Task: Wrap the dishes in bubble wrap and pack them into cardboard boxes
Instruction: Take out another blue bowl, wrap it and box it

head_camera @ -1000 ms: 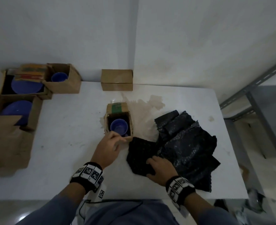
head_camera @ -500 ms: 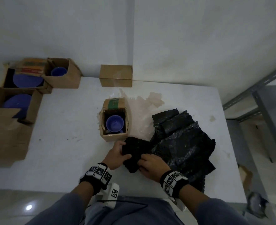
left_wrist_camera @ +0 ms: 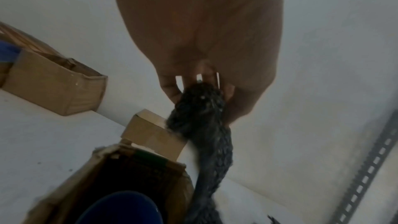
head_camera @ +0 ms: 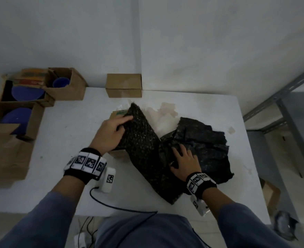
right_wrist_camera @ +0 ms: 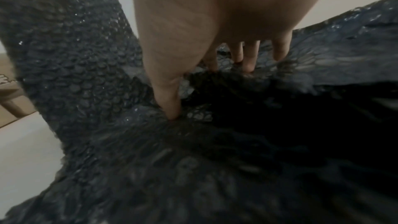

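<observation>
A black bubble wrap sheet (head_camera: 140,140) is lifted by one end over the small open cardboard box (head_camera: 118,113), which it mostly hides. My left hand (head_camera: 124,122) pinches the sheet's raised end (left_wrist_camera: 200,101) between thumb and fingers. In the left wrist view the box (left_wrist_camera: 137,159) is open below my hand with a blue cup (left_wrist_camera: 120,209) inside. My right hand (head_camera: 179,154) presses flat with spread fingers (right_wrist_camera: 247,60) on the pile of black bubble wrap (head_camera: 204,140), beside the lifted sheet's lower end.
Open boxes with blue plates (head_camera: 26,93) (head_camera: 15,119) and one with a blue cup (head_camera: 61,82) stand at the table's left. A closed small box (head_camera: 123,85) sits against the back wall. A metal rack (head_camera: 281,104) stands to the right. A black cable (head_camera: 122,208) crosses the table's front edge.
My left hand took the sheet's edge and raised it up and back over the small box. My right hand let go and shifted right onto the pile.
</observation>
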Tool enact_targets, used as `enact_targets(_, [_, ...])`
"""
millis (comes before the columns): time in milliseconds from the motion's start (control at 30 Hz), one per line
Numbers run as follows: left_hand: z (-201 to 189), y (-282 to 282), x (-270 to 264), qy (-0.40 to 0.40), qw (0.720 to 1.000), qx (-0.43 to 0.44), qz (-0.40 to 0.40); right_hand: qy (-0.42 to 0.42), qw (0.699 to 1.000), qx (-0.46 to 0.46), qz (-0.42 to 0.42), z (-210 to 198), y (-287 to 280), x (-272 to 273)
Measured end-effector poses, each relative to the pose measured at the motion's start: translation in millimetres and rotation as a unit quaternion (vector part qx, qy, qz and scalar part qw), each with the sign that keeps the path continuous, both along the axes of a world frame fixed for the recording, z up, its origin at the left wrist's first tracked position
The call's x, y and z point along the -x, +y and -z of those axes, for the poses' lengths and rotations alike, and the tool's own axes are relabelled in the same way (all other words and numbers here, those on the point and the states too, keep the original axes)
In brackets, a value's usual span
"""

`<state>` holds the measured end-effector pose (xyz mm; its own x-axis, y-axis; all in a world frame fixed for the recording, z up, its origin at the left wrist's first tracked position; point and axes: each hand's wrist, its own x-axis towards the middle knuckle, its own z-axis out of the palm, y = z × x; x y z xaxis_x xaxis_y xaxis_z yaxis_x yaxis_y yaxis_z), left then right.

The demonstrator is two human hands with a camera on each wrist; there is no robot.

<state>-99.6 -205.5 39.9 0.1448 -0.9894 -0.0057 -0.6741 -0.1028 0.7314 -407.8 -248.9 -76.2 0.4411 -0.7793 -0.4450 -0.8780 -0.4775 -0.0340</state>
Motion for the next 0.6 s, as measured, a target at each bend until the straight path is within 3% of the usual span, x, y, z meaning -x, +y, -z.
enact_targets(100, [-12,-10,-20,-0.031,0.999,0.034,-0.023,0.005,0.999,0.022,0.030,2,-11,-6])
enact_targets(267, [-16,-17,-25,-0.018,1.000,0.010,-0.020,-0.011,0.998,0.015,0.054,8,-29,-3])
enact_targets(467, [5,-24,24,-0.014,0.988,-0.124,0.096,-0.100,0.993,0.019,0.063,13,-42,12])
enact_targets(600, [36,-34,69,-0.039,0.954,-0.240,0.174,-0.197,0.975,-0.001,0.103,19,-56,24])
